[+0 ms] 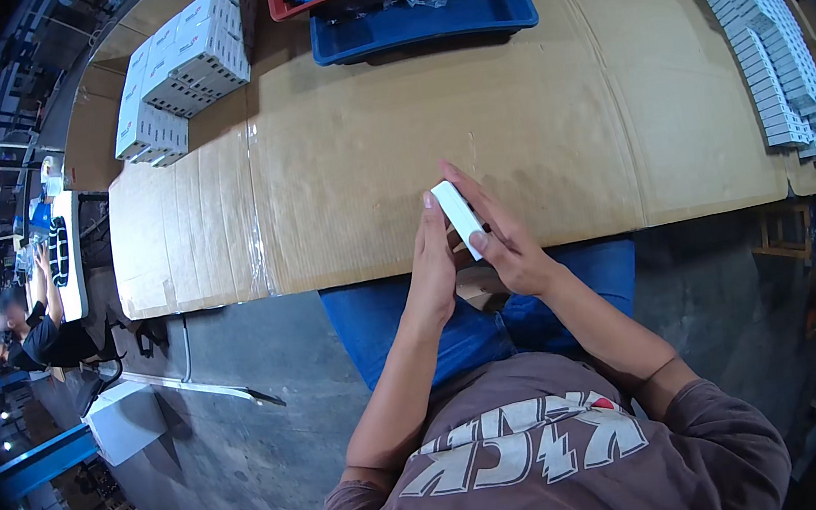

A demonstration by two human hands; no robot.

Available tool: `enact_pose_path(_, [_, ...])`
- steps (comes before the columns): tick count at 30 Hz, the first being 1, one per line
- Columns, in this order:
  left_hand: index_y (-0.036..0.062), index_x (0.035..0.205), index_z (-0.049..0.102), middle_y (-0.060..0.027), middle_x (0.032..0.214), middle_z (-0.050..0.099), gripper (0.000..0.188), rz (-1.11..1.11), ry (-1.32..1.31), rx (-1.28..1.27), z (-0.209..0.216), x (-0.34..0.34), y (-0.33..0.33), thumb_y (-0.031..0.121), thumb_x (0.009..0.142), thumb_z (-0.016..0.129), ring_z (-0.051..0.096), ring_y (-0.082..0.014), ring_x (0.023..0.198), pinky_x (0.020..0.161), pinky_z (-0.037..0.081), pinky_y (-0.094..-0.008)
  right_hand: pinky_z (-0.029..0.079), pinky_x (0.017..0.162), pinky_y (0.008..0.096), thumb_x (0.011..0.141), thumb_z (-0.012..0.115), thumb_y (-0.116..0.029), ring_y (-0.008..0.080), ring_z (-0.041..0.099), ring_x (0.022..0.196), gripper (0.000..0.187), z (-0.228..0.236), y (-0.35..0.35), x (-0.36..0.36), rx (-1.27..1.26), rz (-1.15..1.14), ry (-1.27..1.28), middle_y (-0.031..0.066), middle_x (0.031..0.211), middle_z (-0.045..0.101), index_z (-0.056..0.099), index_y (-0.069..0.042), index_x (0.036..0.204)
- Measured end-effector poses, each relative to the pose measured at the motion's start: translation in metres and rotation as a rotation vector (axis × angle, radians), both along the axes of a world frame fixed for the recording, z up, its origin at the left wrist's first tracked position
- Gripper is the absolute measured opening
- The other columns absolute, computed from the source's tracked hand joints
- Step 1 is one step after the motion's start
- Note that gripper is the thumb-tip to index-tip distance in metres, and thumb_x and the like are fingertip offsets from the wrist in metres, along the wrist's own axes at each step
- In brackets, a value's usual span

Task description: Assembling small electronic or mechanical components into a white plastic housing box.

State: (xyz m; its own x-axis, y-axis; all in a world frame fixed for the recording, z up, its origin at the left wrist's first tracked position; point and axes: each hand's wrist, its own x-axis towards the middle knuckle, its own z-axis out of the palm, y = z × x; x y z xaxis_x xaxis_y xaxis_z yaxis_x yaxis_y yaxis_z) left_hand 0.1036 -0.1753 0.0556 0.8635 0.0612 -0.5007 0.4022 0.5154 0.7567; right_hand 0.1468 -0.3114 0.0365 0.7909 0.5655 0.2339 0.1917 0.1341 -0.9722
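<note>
A small, flat white box (457, 215) stands tilted between my two hands, just above the table's near edge. My left hand (433, 267) presses against its left side, fingers straight and close together. On the other side, my right hand (511, 248) grips it, with the thumb on the near end and the fingers stretched along the right side. The palms and the box's underside are hidden.
A cardboard-covered table (435, 141) spreads before me. White boxes (189, 58) are stacked at the far left, more small boxes (761, 43) at the far right. At the back stand a blue tray (423, 30), a red bin (284, 5) of blue parts, and another bin of pale parts. A person (39, 332) sits at the left.
</note>
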Motion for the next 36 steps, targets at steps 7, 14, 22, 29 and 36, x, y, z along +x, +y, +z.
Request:
enact_pose_path(7, [0.0062, 0.143, 0.052, -0.0078, 0.125, 0.065, 0.07, 0.045, 0.052, -0.124, 0.02, -0.001, 0.003, 0.065, 0.107, 0.043, 0.066, -0.0179, 0.11, 0.091, 0.056, -0.0334, 0.031, 0.122, 0.0438, 0.092, 0.074, -0.031, 0.0365, 0.039, 0.148, 0.083, 0.0, -0.005, 0.001, -0.069, 0.018, -0.097, 0.0221, 0.16, 0.038, 0.036, -0.001, 0.16])
enact_pose_path(14, [0.0098, 0.131, 0.062, -0.0007, 0.111, 0.069, 0.06, -0.046, 0.174, -0.031, 0.02, -0.003, 0.002, 0.062, 0.103, 0.053, 0.069, -0.0109, 0.095, 0.077, 0.054, -0.0261, 0.038, 0.116, 0.0432, 0.093, 0.072, -0.028, 0.0359, 0.047, 0.138, 0.076, -0.003, -0.008, 0.003, -0.092, -0.028, -0.203, 0.0222, 0.153, 0.043, 0.042, 0.0, 0.156])
enact_pose_path(22, [0.0095, 0.14, 0.055, -0.0034, 0.119, 0.066, 0.062, -0.069, 0.131, -0.058, 0.019, -0.005, -0.005, 0.06, 0.106, 0.05, 0.066, -0.0133, 0.107, 0.092, 0.053, -0.0302, 0.042, 0.113, 0.0446, 0.1, 0.063, -0.041, 0.0407, 0.052, 0.135, 0.07, -0.018, -0.007, 0.004, -0.082, -0.12, -0.366, 0.0267, 0.147, 0.051, 0.048, 0.004, 0.151])
enact_pose_path(29, [0.0091, 0.142, 0.053, -0.0034, 0.12, 0.064, 0.06, 0.007, 0.15, -0.077, 0.019, -0.006, -0.017, 0.058, 0.108, 0.048, 0.065, -0.0144, 0.107, 0.093, 0.051, -0.0319, 0.045, 0.11, 0.0449, 0.102, 0.057, -0.047, 0.0433, 0.055, 0.132, 0.073, -0.014, -0.007, 0.003, -0.14, -0.205, -0.42, 0.0285, 0.146, 0.053, 0.048, 0.007, 0.149])
enact_pose_path(36, [0.0055, 0.142, 0.05, -0.0045, 0.119, 0.061, 0.061, 0.038, 0.0, -0.048, 0.002, -0.006, -0.023, 0.056, 0.108, 0.047, 0.062, -0.0144, 0.108, 0.094, 0.051, -0.0319, 0.048, 0.107, 0.0449, 0.108, 0.048, -0.04, 0.0455, 0.059, 0.129, 0.063, -0.017, -0.006, 0.002, -0.126, -0.233, -0.491, 0.0302, 0.147, 0.054, 0.05, 0.009, 0.148])
